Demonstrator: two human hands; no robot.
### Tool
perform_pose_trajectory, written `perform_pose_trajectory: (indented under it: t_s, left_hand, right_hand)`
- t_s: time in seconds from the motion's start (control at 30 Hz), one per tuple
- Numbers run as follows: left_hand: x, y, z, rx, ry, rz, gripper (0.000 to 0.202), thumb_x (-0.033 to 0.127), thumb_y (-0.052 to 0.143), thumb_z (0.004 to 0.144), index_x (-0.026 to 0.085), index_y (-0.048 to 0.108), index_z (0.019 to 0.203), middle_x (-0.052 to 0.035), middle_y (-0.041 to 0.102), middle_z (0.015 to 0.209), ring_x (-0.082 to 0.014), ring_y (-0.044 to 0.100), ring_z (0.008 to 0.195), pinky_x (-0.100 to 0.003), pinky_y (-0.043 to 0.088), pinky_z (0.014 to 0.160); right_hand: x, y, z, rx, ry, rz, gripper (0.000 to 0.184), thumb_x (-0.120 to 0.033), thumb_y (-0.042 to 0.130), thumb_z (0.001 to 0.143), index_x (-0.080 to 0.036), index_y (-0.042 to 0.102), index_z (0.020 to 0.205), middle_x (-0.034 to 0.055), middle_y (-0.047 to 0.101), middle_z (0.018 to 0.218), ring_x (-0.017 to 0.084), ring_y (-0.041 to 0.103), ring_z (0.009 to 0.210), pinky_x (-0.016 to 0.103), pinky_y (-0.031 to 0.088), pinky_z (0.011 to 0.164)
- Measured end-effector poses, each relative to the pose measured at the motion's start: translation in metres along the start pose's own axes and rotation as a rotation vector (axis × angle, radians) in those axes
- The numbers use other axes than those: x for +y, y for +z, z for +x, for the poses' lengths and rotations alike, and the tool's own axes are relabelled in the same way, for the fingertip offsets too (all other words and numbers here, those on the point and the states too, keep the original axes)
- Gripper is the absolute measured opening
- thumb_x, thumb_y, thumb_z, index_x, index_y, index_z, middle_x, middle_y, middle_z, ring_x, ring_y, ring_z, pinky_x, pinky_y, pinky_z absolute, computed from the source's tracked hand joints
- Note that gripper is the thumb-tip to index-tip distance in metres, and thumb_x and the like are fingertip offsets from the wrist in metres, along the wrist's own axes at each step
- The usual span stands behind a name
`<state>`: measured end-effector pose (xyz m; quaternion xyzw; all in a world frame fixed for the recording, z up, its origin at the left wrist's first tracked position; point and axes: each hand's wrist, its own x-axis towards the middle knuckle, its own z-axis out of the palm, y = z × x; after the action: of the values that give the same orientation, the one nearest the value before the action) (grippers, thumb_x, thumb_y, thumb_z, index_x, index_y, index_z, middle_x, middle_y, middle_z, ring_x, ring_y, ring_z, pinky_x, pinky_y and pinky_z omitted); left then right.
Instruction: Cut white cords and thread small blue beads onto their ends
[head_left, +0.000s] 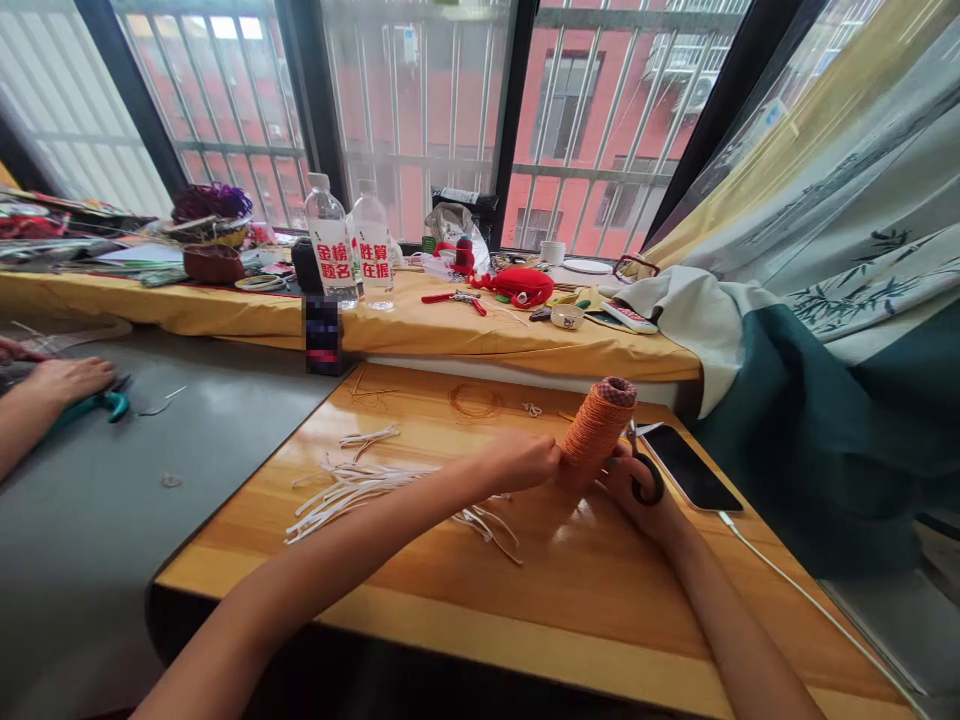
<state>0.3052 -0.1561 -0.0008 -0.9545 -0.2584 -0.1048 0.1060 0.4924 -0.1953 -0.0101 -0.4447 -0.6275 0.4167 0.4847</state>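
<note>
Orange thread [591,436] wraps a tilted spool [596,425] right of centre, patterned core [619,388] atop; the left hand [531,459] curls closed beside it, the right hand [631,494] clasps it and black-handled scissors [657,482].

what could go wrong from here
The scissors in the right hand are close to the orange spool, so they might nick it. The spool leans, so it could tip if let go. The left forearm overlaps loose white cords in view and might sweep some aside.
</note>
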Motion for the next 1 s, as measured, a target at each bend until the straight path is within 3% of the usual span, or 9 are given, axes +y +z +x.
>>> perform_pose_trajectory:
  t_s: [0.2, 0.37, 0.53, 0.77, 0.9, 1.0]
  left_hand:
    - [0.005, 0.004, -0.006, 0.052, 0.098, 0.097, 0.015, 0.014, 0.037, 0.080, 0.010, 0.052, 0.079, -0.0086, 0.056, 0.069, -0.0179, 0.058, 0.061, -0.026, 0.044, 0.050]
    - [0.006, 0.004, -0.009, 0.131, 0.194, 0.202, 0.020, 0.013, 0.030, 0.082, 0.010, 0.049, 0.079, -0.0089, 0.055, 0.067, -0.0183, 0.057, 0.059, -0.026, 0.041, 0.045]
    - [0.007, 0.004, -0.008, 0.110, 0.263, 0.265, 0.022, 0.006, 0.027, 0.080, 0.010, 0.048, 0.081, -0.0096, 0.055, 0.069, -0.0175, 0.056, 0.058, -0.026, 0.038, 0.043]
    - [0.003, 0.013, -0.009, 0.128, 0.193, 0.244, 0.017, 0.011, 0.030, 0.082, 0.012, 0.046, 0.078, -0.0067, 0.054, 0.069, -0.0165, 0.055, 0.059, -0.024, 0.036, 0.044]
    - [0.000, 0.013, -0.008, 0.173, 0.239, 0.264, 0.018, 0.015, 0.028, 0.083, 0.014, 0.045, 0.077, -0.0062, 0.054, 0.067, -0.0160, 0.054, 0.058, -0.023, 0.033, 0.044]
    - [0.002, 0.010, -0.007, 0.197, 0.270, 0.312, 0.018, 0.010, 0.027, 0.082, 0.013, 0.044, 0.078, -0.0069, 0.053, 0.066, -0.0161, 0.053, 0.059, -0.024, 0.032, 0.044]
  right_hand:
    - [-0.010, 0.002, -0.002, 0.097, -0.072, -0.157, 0.030, -0.048, 0.058, 0.057, -0.023, 0.046, 0.048, 0.0032, 0.059, 0.080, 0.020, 0.052, 0.080, 0.032, 0.046, 0.072]
    - [-0.005, 0.001, -0.001, 0.084, -0.111, -0.169, 0.026, -0.043, 0.057, 0.061, -0.023, 0.047, 0.049, 0.0018, 0.057, 0.077, 0.018, 0.051, 0.077, 0.030, 0.046, 0.071]
    - [0.003, -0.002, 0.000, 0.080, -0.107, -0.161, 0.022, -0.041, 0.054, 0.064, -0.023, 0.048, 0.053, 0.0029, 0.056, 0.080, 0.019, 0.050, 0.081, 0.033, 0.044, 0.074]
    - [0.006, -0.006, 0.002, 0.019, -0.156, -0.230, 0.016, -0.037, 0.054, 0.065, -0.023, 0.053, 0.058, 0.0040, 0.056, 0.085, 0.021, 0.049, 0.085, 0.035, 0.041, 0.078]
    - [0.002, -0.003, 0.000, 0.045, -0.191, -0.217, 0.017, -0.038, 0.052, 0.067, -0.023, 0.051, 0.058, 0.0029, 0.057, 0.078, 0.019, 0.051, 0.076, 0.034, 0.043, 0.072]
    - [0.000, -0.002, 0.000, 0.068, -0.229, -0.200, 0.020, -0.038, 0.051, 0.070, -0.023, 0.048, 0.056, 0.0017, 0.057, 0.073, 0.018, 0.051, 0.071, 0.032, 0.044, 0.068]
